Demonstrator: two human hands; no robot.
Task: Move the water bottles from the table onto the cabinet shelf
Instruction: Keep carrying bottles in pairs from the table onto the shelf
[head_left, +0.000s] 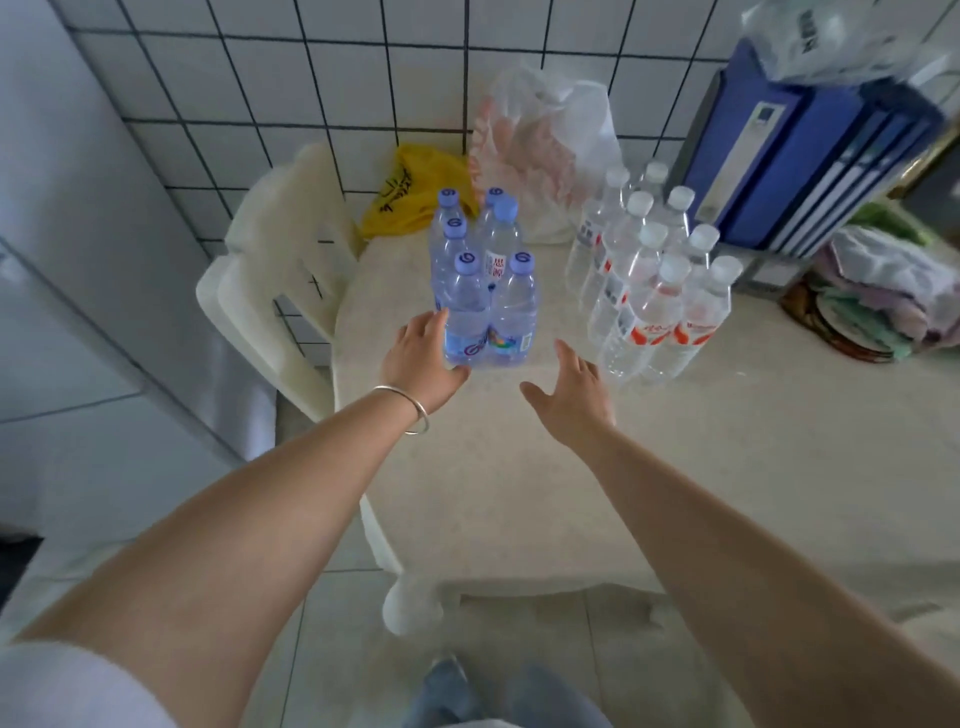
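Note:
A cluster of several blue-capped water bottles (485, 291) stands on the cream table (519, 457), toward its far left. To their right stands a group of several white-capped bottles with orange labels (649, 280). My left hand (423, 358), with a silver bangle on the wrist, lies with its fingers against the left side of the nearest blue-capped bottle. My right hand (571, 389) hovers with spread fingers just in front of and to the right of the blue-capped cluster, touching nothing. No cabinet shelf can be made out in view.
A cream plastic chair (270, 291) stands at the table's left end. A yellow bag (410, 192) and a white plastic bag (545, 140) lie behind the bottles. Blue binders (789, 150) and a heap of cloth (878, 291) fill the right. A grey surface (78, 260) runs along the left.

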